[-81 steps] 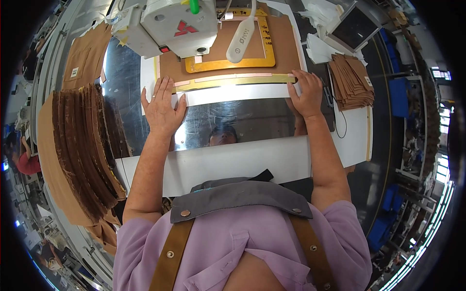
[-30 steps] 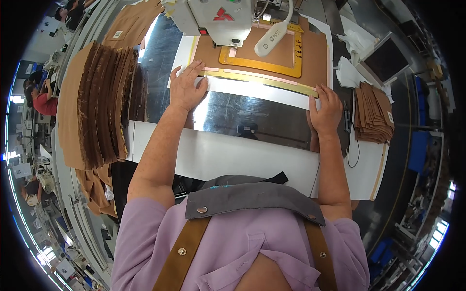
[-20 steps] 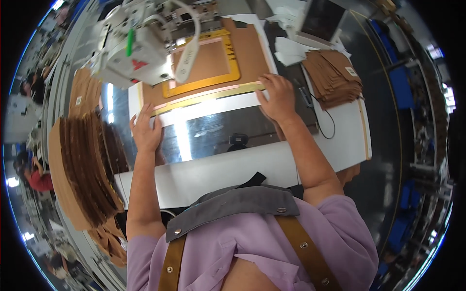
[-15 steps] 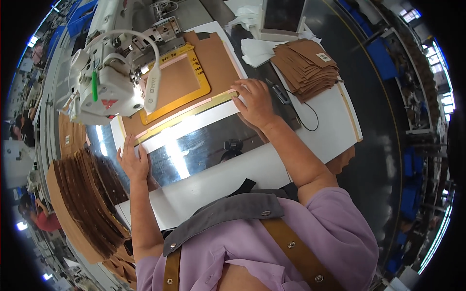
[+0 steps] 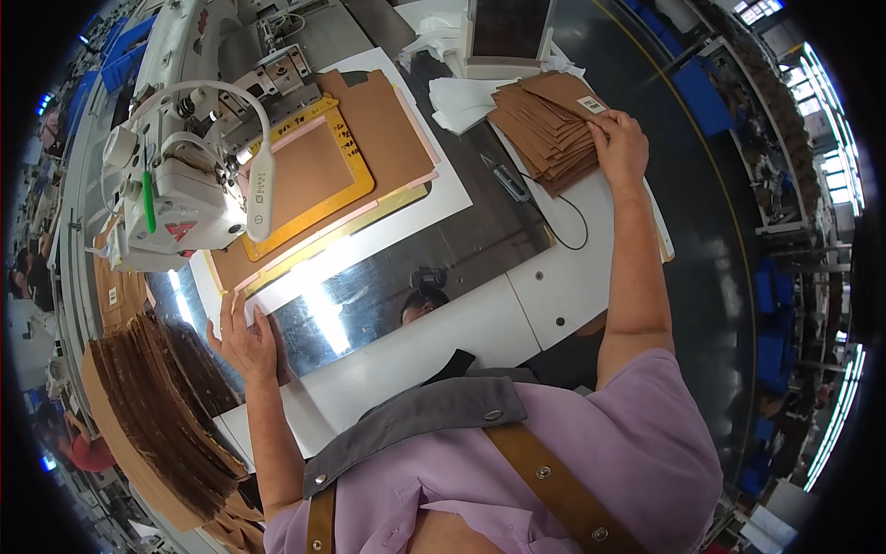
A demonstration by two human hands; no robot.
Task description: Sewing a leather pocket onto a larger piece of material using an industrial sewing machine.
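Observation:
My right hand (image 5: 623, 148) is at the stack of brown cut pieces (image 5: 543, 129) on the right, its thumb and fingers closed on the edge of the top brown piece (image 5: 565, 90) beside a white label. My left hand (image 5: 247, 343) rests with fingers apart on the shiny metal plate, its fingertips by the near-left corner of a white sheet (image 5: 452, 198). On that sheet lies a large brown panel (image 5: 392, 129) with pinkish strips along its edges. A yellow frame (image 5: 358, 189) with handwriting sits over the panel, partly under the white sewing machine head (image 5: 189, 208).
A thick stack of brown panels (image 5: 152, 415) stands at the left. Near the right stack lie a dark cutter-like tool (image 5: 508, 180) with a cable and crumpled white paper (image 5: 457, 102). A screen (image 5: 508, 32) stands behind. The shiny metal plate (image 5: 388, 268) spans the table's front.
My right hand has left the panel's right end and reached right to the brown stack. My left hand has drawn slightly back from the panel's left corner.

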